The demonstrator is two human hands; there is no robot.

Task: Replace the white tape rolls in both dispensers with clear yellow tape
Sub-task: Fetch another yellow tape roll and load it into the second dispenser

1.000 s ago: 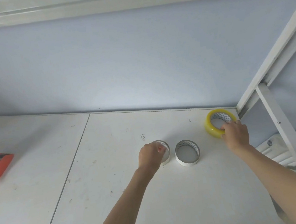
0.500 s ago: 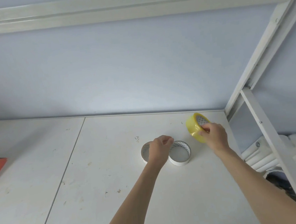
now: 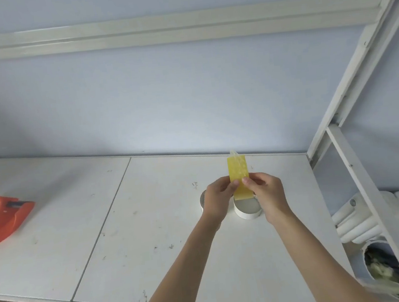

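Left hand (image 3: 219, 194) and right hand (image 3: 267, 193) meet above the white table (image 3: 128, 232), each pinching one flat side of the yellow tape roll (image 3: 238, 176) between thumb and curled fingers. The roll is held edge-on and upright between the fingertips, its translucent yellow band rising above both hands, a loose clear end at the top. Both forearms reach forward from the lower edge. Beneath the hands sit two white tape rolls: one (image 3: 247, 209) largely visible, the other (image 3: 202, 201) mostly hidden behind the left hand. An orange tape dispenser (image 3: 2, 218) lies well apart at far left.
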